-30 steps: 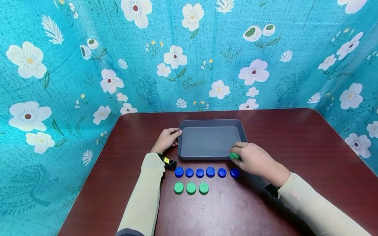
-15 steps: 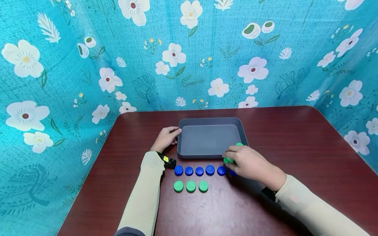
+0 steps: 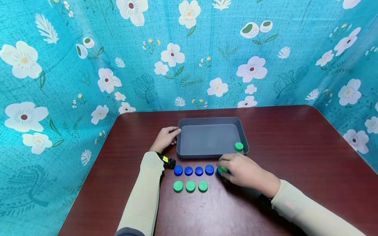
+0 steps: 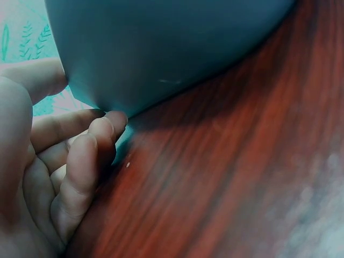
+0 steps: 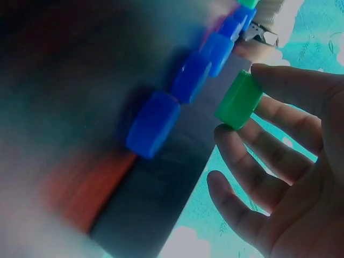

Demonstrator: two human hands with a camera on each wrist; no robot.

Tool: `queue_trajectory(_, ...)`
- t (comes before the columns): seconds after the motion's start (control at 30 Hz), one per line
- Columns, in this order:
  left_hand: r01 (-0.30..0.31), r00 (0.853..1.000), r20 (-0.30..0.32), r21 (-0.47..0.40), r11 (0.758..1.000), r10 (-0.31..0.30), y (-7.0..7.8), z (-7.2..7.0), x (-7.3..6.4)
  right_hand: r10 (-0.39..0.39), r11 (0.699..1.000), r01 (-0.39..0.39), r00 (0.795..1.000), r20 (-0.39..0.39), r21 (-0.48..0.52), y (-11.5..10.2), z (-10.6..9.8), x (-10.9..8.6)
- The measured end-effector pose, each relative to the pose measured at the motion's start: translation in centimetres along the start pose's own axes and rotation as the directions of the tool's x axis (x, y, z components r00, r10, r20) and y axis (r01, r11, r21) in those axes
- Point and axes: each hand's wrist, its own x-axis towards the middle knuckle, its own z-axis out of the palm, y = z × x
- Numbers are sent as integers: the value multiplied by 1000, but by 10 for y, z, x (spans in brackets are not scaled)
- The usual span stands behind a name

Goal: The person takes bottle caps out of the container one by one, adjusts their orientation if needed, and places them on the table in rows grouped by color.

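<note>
My right hand [image 3: 246,170] pinches a green bottle cap [image 5: 240,100] between thumb and fingertips, over the right end of a row of blue bottle caps [image 3: 199,170]. It covers part of that row in the head view. Another green cap [image 3: 238,146] lies in the front right corner of a shallow grey tray [image 3: 203,156]. At the tray's left side my left hand [image 3: 164,139] grips the wall, thumb at the rim and the other fingers [image 4: 80,166] curled low against the outside.
Three green caps [image 3: 190,186] form a shorter row nearer me, below the blue ones. The dark red wooden table [image 3: 295,141] ends at a blue floral cloth [image 3: 218,65] behind and at the sides.
A green cap has been let go inside the tray. My right hand has moved left and toward me, from the tray's corner to the blue row, with a green cap. The left hand stays put.
</note>
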Motion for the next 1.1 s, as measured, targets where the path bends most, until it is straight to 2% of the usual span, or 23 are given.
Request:
queue_trajectory(0.27, 1, 1000, -3, 2, 1000, -1, 1, 0, -1, -63, 998, 62, 998, -27, -14, -4, 8, -1)
queue_trajectory(0.47, -2, 1000, -2, 5, 1000, 2, 2, 0, -1, -55, 998, 55, 998, -14, -10, -9, 10, 0)
queue_trajectory(0.9, -5, 1000, 7, 3, 1000, 5, 1, 0, -3, -90, 995, 89, 996, 15, 39, -22, 17, 2)
queue_trajectory(1.1, -3, 1000, 4, 3, 1000, 3, 3, 0, -3, -109, 994, 109, 994, 8, 31, -24, 17, 4)
